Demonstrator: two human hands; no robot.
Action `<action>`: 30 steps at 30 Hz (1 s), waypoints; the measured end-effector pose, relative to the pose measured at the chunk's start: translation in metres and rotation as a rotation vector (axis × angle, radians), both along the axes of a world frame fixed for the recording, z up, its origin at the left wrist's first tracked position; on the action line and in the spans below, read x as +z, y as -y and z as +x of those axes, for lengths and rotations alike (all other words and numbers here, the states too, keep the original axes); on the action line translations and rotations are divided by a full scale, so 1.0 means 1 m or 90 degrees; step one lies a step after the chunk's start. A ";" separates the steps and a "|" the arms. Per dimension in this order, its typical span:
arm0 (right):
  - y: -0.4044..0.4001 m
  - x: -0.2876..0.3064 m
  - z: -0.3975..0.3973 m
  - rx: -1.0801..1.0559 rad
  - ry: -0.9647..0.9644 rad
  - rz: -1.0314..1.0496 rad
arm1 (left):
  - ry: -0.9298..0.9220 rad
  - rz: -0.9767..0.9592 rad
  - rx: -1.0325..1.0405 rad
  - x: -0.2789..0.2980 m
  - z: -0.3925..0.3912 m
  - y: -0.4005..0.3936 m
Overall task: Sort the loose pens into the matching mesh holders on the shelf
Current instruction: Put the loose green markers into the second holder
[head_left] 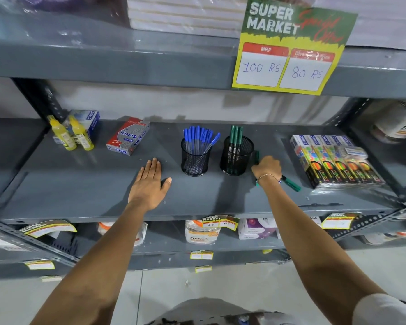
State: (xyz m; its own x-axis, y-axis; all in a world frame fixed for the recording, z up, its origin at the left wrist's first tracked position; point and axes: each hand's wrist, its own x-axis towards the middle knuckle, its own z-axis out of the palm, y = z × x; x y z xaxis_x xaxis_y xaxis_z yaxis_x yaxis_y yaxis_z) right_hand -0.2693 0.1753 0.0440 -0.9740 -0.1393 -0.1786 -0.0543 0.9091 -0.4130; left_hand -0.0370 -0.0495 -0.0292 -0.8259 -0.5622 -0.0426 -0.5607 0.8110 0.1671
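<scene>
Two black mesh holders stand mid-shelf. The left holder (pixel 195 160) is full of several blue-capped pens (pixel 199 137). The right holder (pixel 236 156) has three green pens (pixel 235 137) standing in it. My right hand (pixel 267 167) is just right of that holder, fingers closed around a green pen (pixel 256 157) that sticks up above my knuckles. Another green pen (pixel 291 184) lies loose on the shelf under my wrist. My left hand (pixel 150 181) rests flat on the shelf, palm down, fingers apart, left of the blue holder and holding nothing.
Packs of coloured boxes (pixel 335 158) sit at the right of the grey shelf (pixel 80 195). A red-and-grey box (pixel 128 136) and two yellow glue bottles (pixel 72 134) stand at the left. A price sign (pixel 291 48) hangs from the shelf above.
</scene>
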 end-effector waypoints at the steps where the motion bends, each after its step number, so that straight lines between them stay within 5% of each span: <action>1: 0.001 0.000 0.000 -0.005 -0.001 -0.009 | 0.000 0.000 0.000 0.000 0.000 0.000; 8: -0.003 0.007 -0.007 -0.103 -0.011 -0.162 | 0.005 -0.004 0.001 -0.001 0.000 0.001; 16: 0.004 0.073 -0.013 -0.041 -0.222 -0.389 | 0.000 -0.003 0.001 -0.002 0.000 0.001; 22: 0.022 0.065 0.009 0.099 -0.106 -0.314 | -0.003 0.005 0.003 -0.001 0.000 0.001; 30: 0.027 0.052 0.012 0.087 -0.060 -0.211 | -0.005 0.004 -0.001 -0.002 0.001 0.003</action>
